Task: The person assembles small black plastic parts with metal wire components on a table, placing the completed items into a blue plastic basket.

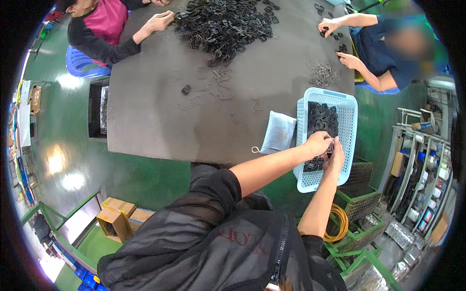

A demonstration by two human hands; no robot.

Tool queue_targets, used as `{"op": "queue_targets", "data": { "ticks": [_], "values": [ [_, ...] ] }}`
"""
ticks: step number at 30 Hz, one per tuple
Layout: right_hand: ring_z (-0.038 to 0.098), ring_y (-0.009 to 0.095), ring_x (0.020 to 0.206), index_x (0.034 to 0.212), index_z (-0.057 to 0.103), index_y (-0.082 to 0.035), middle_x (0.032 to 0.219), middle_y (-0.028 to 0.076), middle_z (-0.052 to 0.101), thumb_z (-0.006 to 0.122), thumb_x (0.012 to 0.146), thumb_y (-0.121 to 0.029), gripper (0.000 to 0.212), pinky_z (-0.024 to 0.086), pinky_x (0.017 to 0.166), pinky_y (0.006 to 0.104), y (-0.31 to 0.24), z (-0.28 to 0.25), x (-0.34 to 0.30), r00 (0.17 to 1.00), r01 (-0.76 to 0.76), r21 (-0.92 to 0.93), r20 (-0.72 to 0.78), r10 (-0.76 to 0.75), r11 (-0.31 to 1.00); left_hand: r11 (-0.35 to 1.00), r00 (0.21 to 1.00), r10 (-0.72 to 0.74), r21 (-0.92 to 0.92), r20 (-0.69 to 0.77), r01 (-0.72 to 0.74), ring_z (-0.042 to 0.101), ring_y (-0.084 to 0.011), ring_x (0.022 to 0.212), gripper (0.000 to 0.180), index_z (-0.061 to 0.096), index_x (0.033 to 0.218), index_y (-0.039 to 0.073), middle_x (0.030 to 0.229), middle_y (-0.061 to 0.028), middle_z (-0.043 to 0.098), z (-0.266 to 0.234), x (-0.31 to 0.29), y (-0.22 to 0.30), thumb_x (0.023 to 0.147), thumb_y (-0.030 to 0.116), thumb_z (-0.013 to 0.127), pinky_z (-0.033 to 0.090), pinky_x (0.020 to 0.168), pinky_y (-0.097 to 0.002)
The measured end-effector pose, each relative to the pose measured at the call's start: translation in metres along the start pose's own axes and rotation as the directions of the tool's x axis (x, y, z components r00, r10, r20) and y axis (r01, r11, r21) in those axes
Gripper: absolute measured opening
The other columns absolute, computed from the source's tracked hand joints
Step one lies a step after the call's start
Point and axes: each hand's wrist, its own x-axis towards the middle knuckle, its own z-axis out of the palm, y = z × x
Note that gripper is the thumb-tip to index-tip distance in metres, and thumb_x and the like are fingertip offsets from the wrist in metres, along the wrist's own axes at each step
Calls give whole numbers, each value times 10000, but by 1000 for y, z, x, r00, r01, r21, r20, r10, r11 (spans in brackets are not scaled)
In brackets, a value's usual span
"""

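My hands meet over a light blue plastic basket [350, 121] at the right end of the table's near edge. Inside lie many small black pieces [321, 115], shaped like buckles. My left hand [318, 144] is closed, its fingertips pinched together against the right hand's fingers. My right hand [336, 154] is closed around a small dark piece, mostly hidden by the fingers; it looks like those in the basket. What the left fingertips grip, if anything, is too small to make out. A light blue pouch [278, 132] with a ring on its corner lies beside the basket, left of it.
A large heap of black pieces [223, 26] covers the table's far middle. Thin wire hooks [221, 80] lie scattered nearer, with another pile of hooks [324, 73] behind the basket. Co-workers' hands are at far left [160, 22] and far right [348, 60]. Green-framed crates [359, 199] stand below right.
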Motion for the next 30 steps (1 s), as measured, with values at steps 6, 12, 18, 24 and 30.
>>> {"op": "queue_targets", "data": {
  "ticks": [6,12,18,24,30],
  "values": [
    [542,108,699,1024,580,-49,849,36,595,455,903,-480,465,431,573,235,25,43,-2,952,-239,429,280,124,871,883,829,444,320,-340,-343,611,-273,783,242,619,974,27,925,-161,628,-17,-8,1,896,143,421,495,707,-365],
    [433,284,949,1145,404,-29,1074,145,449,550,754,-429,578,374,738,424,67,85,22,945,-99,774,271,-185,626,559,586,765,726,-267,-400,396,-273,1183,388,562,1127,78,1215,-153,491,-13,-7,-37,744,141,563,294,989,-385],
    [554,259,931,1074,539,-59,991,104,565,540,885,-362,357,477,743,378,17,17,44,958,-273,452,207,197,849,594,491,717,802,-495,-59,532,-333,956,258,605,955,32,1011,-151,584,-211,-80,9,708,103,581,426,842,-419],
    [501,255,1060,1180,495,-8,1175,164,504,620,810,-148,415,400,904,366,39,-24,76,937,185,-535,-158,-313,824,693,122,481,461,-868,554,444,-296,1075,353,551,1048,96,1158,-98,491,-362,-120,-40,749,248,662,391,881,-420],
    [522,218,1025,1120,542,-31,1106,115,533,590,814,-110,320,437,828,336,-11,75,-3,691,601,-627,96,-717,496,827,303,465,530,-832,187,591,-249,863,191,575,894,31,919,-109,616,-379,-118,-54,733,87,664,467,766,-360]
  ]
}}
